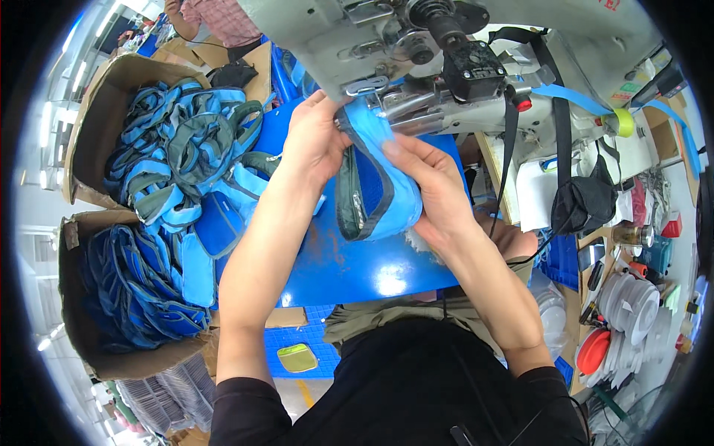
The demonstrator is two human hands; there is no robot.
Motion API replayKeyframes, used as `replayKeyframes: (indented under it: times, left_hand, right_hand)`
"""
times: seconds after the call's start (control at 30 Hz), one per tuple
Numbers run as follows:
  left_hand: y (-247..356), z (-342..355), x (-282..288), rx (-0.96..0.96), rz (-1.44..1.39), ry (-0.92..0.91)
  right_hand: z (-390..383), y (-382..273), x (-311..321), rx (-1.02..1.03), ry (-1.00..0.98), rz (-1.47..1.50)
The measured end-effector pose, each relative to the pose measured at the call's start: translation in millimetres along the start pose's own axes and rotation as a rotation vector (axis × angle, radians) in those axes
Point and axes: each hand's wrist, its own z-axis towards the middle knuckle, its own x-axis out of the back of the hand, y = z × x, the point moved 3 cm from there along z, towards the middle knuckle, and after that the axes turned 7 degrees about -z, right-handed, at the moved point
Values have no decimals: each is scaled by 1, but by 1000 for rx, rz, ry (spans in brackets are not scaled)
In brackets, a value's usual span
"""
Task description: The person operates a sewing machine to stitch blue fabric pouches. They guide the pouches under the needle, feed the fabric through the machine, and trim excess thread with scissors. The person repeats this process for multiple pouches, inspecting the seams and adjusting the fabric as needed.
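A blue fabric piece (383, 195) with dark green and grey edging is held up against the head of an industrial sewing machine (387, 44). My left hand (316, 137) grips its upper left edge close to the machine's presser area. My right hand (428, 182) wraps around its right side and presses it from the front. The piece hangs above a shiny blue table top (349, 267).
Two cardboard boxes (97, 111) (74, 297) at the left are heaped with blue and green fabric pieces. A black pouch (584, 204) hangs on a strap at the right. White and red round spools (625, 305) lie lower right. Another person (216, 18) stands at the far top.
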Motion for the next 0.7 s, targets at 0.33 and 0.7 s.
replayKeyframes:
  times: [0.33, 0.7]
  left_hand:
    - [9, 39, 4, 16, -148, 159]
    - [-3, 2, 32, 134, -304, -24]
  right_hand:
    - [1, 5, 1, 81, 12, -30]
    - [-77, -129, 46, 740, 402, -816]
